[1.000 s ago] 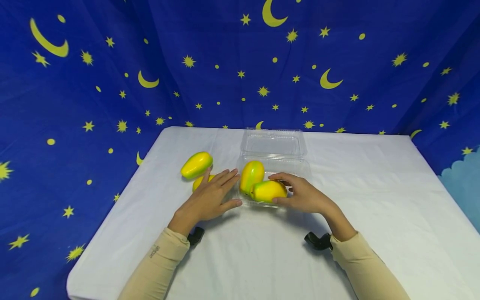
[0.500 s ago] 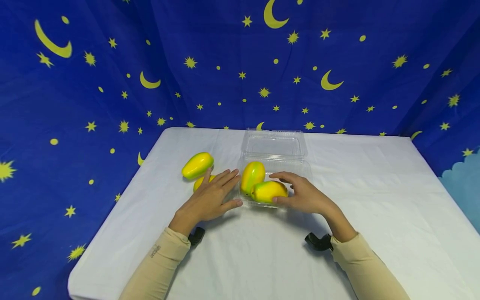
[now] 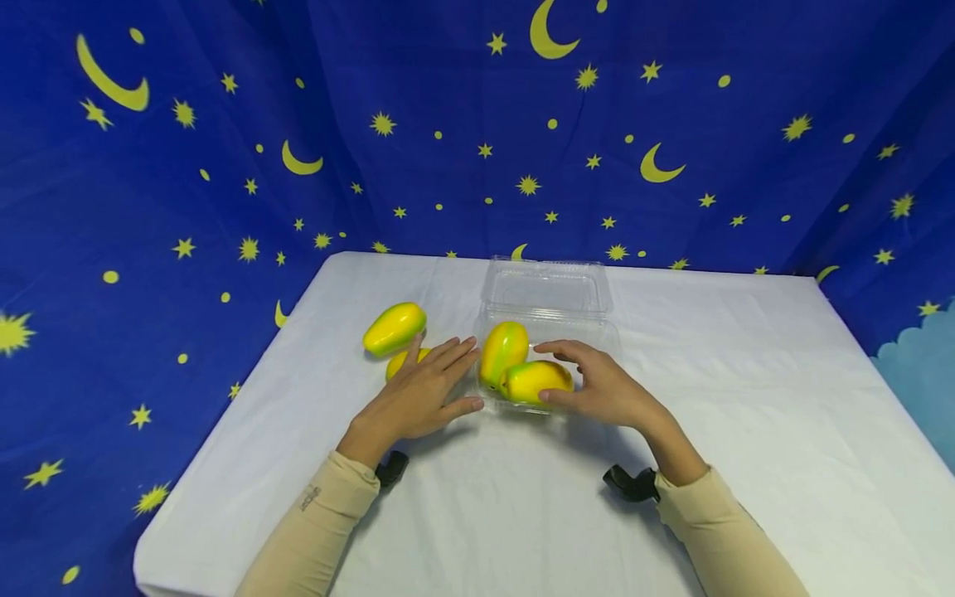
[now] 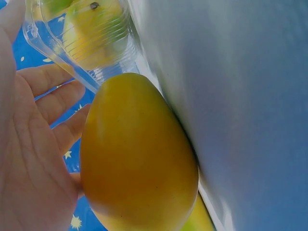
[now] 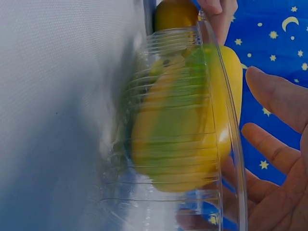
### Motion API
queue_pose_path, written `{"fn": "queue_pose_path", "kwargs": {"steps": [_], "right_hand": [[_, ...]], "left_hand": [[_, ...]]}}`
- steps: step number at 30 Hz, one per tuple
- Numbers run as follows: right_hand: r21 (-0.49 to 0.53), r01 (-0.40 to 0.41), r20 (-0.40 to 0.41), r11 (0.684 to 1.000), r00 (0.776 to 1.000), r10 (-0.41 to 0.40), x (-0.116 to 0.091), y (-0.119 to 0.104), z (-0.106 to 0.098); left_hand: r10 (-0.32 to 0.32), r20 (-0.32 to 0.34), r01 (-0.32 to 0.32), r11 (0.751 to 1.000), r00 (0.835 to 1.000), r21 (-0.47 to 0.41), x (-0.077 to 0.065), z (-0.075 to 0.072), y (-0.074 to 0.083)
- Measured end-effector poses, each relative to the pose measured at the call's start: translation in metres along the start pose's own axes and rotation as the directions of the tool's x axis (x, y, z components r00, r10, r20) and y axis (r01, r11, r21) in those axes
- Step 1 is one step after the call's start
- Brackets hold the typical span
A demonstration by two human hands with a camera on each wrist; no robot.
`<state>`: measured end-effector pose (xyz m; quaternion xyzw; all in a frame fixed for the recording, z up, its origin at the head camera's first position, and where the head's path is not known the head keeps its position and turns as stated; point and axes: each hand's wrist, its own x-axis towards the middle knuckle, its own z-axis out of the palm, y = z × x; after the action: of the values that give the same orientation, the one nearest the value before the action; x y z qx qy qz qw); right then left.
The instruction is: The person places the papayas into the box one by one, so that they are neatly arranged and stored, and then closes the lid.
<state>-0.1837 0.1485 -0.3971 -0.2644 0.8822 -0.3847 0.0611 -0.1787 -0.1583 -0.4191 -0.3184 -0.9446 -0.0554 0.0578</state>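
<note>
Two yellow-green mangoes, a rear one [image 3: 504,352] and a front one [image 3: 533,382], lie in the clear plastic clamshell box [image 3: 585,330]. My right hand [image 3: 608,386] is at the front mango's right side, thumb and fingers spread around it. In the right wrist view a gap shows between the thumb and this mango [image 5: 183,125]. My left hand [image 3: 421,394] has its fingers extended toward the box's left side and holds nothing. Beside its palm, in the left wrist view, stands another mango [image 4: 139,159], partly hidden by the hand in the head view.
Another mango [image 3: 395,328] lies farther left on the white-covered table [image 3: 746,398]. The box's lid [image 3: 548,288] lies opened back, toward the far table edge. A blue curtain [image 3: 462,99] with moons and stars hangs behind. Black wrist mounts [image 3: 630,483] sit under the sleeves.
Both hands and the mangoes stay almost in place. My right fingers shift very slightly at the front mango; the head view drifts a little.
</note>
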Motion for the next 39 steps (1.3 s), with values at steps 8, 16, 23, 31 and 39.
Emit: {"fn": "queue_pose_path", "kwargs": {"steps": [8,16,23,31,39], "right_hand": [[-0.03,0.027,-0.071,0.999,0.997,-0.029,-0.004,-0.004,-0.002],[-0.24,0.035,-0.254,0.97,0.962,-0.097,-0.02,0.002,-0.007],[-0.416,-0.046,-0.302,0.908,0.949,-0.09,-0.041,0.013,-0.007],[-0.467,-0.14,-0.262,0.873,0.965,0.014,-0.062,0.03,-0.005],[-0.464,-0.147,-0.227,0.874,0.973,0.043,-0.073,0.039,-0.006]], "left_hand": [[-0.002,0.005,0.002,1.0,1.0,-0.011,0.0,-0.001,0.0],[0.007,-0.008,-0.007,1.0,1.0,-0.008,-0.001,-0.001,-0.001],[0.007,-0.001,-0.007,1.0,1.0,-0.024,-0.001,-0.001,-0.002],[0.011,-0.008,-0.011,1.0,1.0,-0.018,0.0,-0.001,-0.001],[0.012,-0.014,-0.013,0.999,1.0,-0.031,0.0,0.0,-0.001]]}}
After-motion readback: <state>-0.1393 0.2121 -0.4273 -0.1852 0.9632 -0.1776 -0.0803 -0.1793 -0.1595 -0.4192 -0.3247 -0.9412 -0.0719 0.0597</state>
